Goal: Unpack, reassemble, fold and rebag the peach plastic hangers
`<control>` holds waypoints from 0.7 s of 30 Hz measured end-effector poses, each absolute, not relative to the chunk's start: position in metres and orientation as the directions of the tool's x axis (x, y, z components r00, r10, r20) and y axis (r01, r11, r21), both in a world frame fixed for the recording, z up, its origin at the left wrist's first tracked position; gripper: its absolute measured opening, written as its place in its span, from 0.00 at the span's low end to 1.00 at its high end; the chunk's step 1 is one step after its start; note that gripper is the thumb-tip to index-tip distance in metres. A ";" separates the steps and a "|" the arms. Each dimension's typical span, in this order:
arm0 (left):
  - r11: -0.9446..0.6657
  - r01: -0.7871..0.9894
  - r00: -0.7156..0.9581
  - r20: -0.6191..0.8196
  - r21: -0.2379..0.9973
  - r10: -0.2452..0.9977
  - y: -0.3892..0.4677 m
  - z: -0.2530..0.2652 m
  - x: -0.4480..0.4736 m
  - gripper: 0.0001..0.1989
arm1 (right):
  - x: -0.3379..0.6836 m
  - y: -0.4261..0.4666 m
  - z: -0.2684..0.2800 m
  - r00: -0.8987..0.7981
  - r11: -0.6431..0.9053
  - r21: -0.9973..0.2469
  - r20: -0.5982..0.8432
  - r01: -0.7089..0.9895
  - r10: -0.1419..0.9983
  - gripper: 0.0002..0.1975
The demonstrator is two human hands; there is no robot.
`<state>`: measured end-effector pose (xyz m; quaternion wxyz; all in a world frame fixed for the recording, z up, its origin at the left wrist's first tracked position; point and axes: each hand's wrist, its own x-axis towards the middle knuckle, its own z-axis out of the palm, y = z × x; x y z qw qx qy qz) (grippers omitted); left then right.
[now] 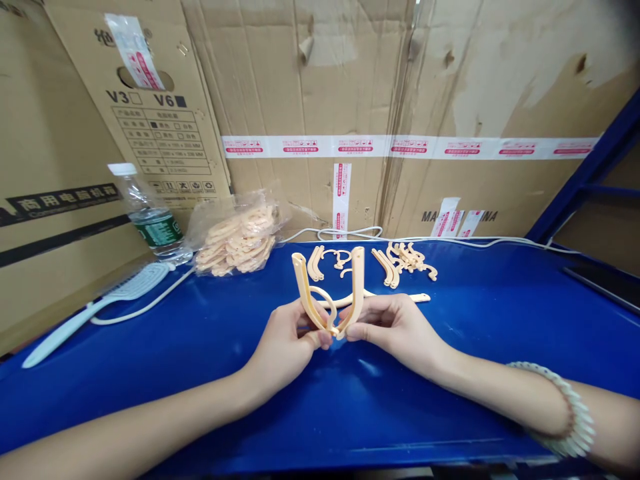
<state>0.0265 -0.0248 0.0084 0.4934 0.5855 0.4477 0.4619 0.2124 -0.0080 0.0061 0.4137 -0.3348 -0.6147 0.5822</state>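
Between my two hands is a cream plastic folding clothes hanger (pixel 357 283), its two arms standing up in a V and a curved hook (pixel 330 303) lying between them. My left hand (pixel 287 340) pinches the left arm near its lower end, by the joint. On the other side, my right hand (pixel 397 330) grips the lower end of the right arm with thumb and fingers. The two lower ends meet at the hook's base; whether they are locked together I cannot tell. Just behind my hands lies another hanger (pixel 420 298), partly hidden by them.
Loose hanger arms (pixel 315 263) and hooks (pixel 413 257) lie farther back on the blue table (pixel 200 427). A plastic bag of cream parts (pixel 240 240), a water bottle (pixel 155 220) and a pale hairbrush (pixel 120 293) are at left. Cardboard (pixel 300 80) and a white cable (pixel 475 241) line the back.
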 end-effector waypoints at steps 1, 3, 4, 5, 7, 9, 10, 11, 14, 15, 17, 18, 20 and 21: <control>-0.114 0.067 0.179 0.101 0.991 0.979 -0.025 0.008 0.026 0.06 | 0.213 -0.006 0.006 -0.436 0.087 -0.994 0.110 -0.073 0.893 0.12; -0.124 0.076 0.178 0.109 0.989 0.978 -0.024 0.008 0.025 0.06 | 0.214 -0.004 0.007 -0.436 0.069 -0.994 0.101 -0.088 0.894 0.13; -0.129 0.086 0.176 0.113 0.988 0.978 -0.024 0.007 0.025 0.06 | 0.214 -0.004 0.007 -0.436 0.063 -0.994 0.097 -0.092 0.895 0.13; -0.136 0.096 0.179 0.118 0.986 0.977 -0.024 0.007 0.025 0.06 | 0.214 -0.003 0.008 -0.438 0.057 -0.994 0.093 -0.094 0.894 0.13; -0.156 0.109 0.204 0.132 0.982 0.970 -0.024 0.005 0.025 0.05 | 0.214 -0.003 0.008 -0.446 0.042 -0.994 0.083 -0.099 0.891 0.13; -0.179 0.112 0.236 0.149 0.977 0.960 -0.024 0.003 0.025 0.05 | 0.214 -0.004 0.009 -0.459 0.033 -0.994 0.077 -0.101 0.885 0.13; -0.189 0.111 0.246 0.157 0.976 0.957 -0.024 0.003 0.026 0.05 | 0.214 -0.003 0.009 -0.466 0.034 -0.994 0.078 -0.102 0.882 0.13; -0.196 0.110 0.249 0.164 0.974 0.955 -0.025 0.002 0.026 0.05 | 0.214 -0.003 0.009 -0.471 0.039 -0.994 0.082 -0.101 0.878 0.13; -0.200 0.115 0.243 0.168 0.973 0.955 -0.026 0.001 0.026 0.05 | 0.215 -0.003 0.009 -0.481 0.058 -0.994 0.094 -0.088 0.871 0.12; -0.198 0.119 0.237 0.166 0.973 0.957 -0.026 0.001 0.026 0.05 | 0.215 -0.003 0.008 -0.483 0.063 -0.995 0.094 -0.080 0.870 0.12; -0.186 0.129 0.215 0.156 0.974 0.964 -0.027 0.002 0.026 0.05 | 0.215 -0.005 0.007 -0.488 0.072 -0.996 0.093 -0.061 0.868 0.12; -0.174 0.136 0.197 0.146 0.975 0.969 -0.027 0.002 0.026 0.06 | 0.214 -0.006 0.006 -0.490 0.076 -0.996 0.091 -0.051 0.867 0.12; -0.141 0.146 0.162 0.117 0.979 0.980 -0.026 0.003 0.027 0.06 | 0.213 -0.009 0.005 -0.483 0.081 -0.996 0.089 -0.037 0.871 0.12; -0.123 0.148 0.153 0.101 0.981 0.983 -0.026 0.004 0.027 0.07 | 0.213 -0.010 0.004 -0.477 0.081 -0.996 0.086 -0.033 0.875 0.12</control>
